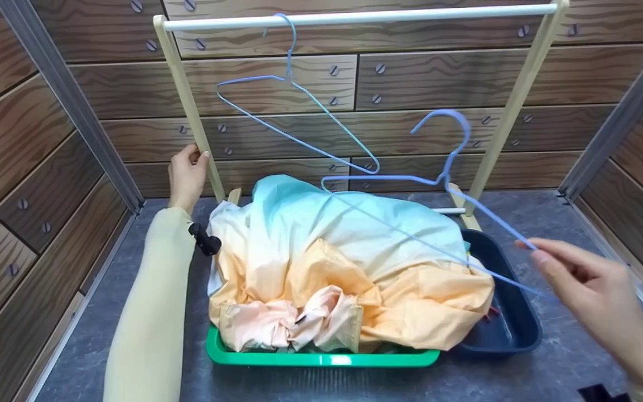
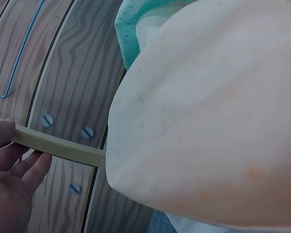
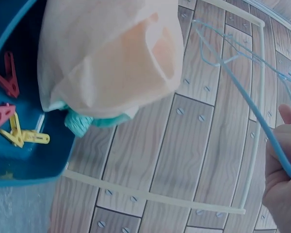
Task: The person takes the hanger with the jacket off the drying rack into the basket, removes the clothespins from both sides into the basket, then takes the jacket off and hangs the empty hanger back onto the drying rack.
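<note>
My left hand (image 1: 188, 176) grips the left wooden post (image 1: 183, 89) of a clothes rack, thumb on one side and fingers on the other. In my right hand (image 1: 595, 296), a blue wire hanger (image 1: 489, 212) is pinched at its right corner, hook upward, in front of the rack. A second blue hanger (image 1: 332, 114) hangs by its hook from the white top bar (image 1: 422, 15). Below lies a crumpled garment (image 1: 349, 240), shading from turquoise through white to peach, heaped over a green tray (image 1: 321, 360). The right wrist view shows the fingers closed around the hanger wire (image 3: 252, 107).
At the right of the garment stands a dark blue bin (image 1: 514, 335), partly under the cloth. Red clothespins (image 3: 8, 75) and yellow clothespins (image 3: 24, 136) lie inside it. Wood-patterned walls (image 1: 422, 84) enclose the back and sides above a grey floor (image 1: 522, 379).
</note>
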Demonstrator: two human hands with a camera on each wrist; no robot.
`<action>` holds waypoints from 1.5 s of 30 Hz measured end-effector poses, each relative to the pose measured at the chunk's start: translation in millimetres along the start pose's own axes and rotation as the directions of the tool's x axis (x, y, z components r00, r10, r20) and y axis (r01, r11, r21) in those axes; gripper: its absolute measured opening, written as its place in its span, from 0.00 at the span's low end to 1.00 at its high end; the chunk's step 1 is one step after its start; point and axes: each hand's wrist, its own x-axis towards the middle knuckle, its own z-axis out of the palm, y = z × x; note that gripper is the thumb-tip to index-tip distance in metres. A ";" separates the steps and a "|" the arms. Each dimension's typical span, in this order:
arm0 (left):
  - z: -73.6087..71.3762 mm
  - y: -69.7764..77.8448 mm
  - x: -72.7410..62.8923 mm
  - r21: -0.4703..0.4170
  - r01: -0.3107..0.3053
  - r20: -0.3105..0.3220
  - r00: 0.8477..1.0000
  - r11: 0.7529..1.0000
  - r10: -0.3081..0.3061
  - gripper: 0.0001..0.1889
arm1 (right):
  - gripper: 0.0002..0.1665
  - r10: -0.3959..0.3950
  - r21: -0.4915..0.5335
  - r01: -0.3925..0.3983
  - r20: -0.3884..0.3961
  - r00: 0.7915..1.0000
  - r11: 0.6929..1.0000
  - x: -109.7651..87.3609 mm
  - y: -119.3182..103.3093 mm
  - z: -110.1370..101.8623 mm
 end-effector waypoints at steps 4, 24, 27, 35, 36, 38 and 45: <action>0.3 0.5 0.0 0.001 0.004 0.000 1.000 1.000 -0.004 0.13 | 0.15 -0.018 0.084 0.021 -0.035 0.999 0.996 4.3 -1.6 -9.0; 0.6 -2.0 1.9 -0.006 0.009 0.023 1.000 1.000 -0.009 0.15 | 0.16 0.123 0.547 -0.060 -0.080 0.989 0.835 37.3 9.5 -52.1; -0.6 -1.7 1.0 0.003 0.012 0.019 1.000 1.000 -0.012 0.15 | 0.15 0.109 0.490 -0.047 -0.099 0.989 0.871 50.2 10.2 -52.0; -1.6 0.7 -0.3 -0.006 0.015 0.009 1.000 1.000 -0.015 0.14 | 0.17 0.105 -0.039 -0.114 -0.178 0.978 0.993 84.7 7.6 -46.8; -1.7 0.9 -0.3 -0.009 0.019 0.010 1.000 1.000 -0.019 0.14 | 0.17 0.106 -0.039 -0.115 -0.180 0.978 0.993 89.1 8.8 -45.9; -1.8 0.8 -0.1 -0.004 0.027 0.012 1.000 1.000 -0.027 0.14 | 0.16 0.107 -0.032 -0.115 -0.181 0.978 0.993 98.0 11.8 -43.7; -1.2 -0.9 -0.3 -0.003 0.032 0.027 0.999 0.999 -0.032 0.15 | 0.16 0.092 -0.051 -0.103 -0.176 0.980 0.993 126.9 26.1 -36.0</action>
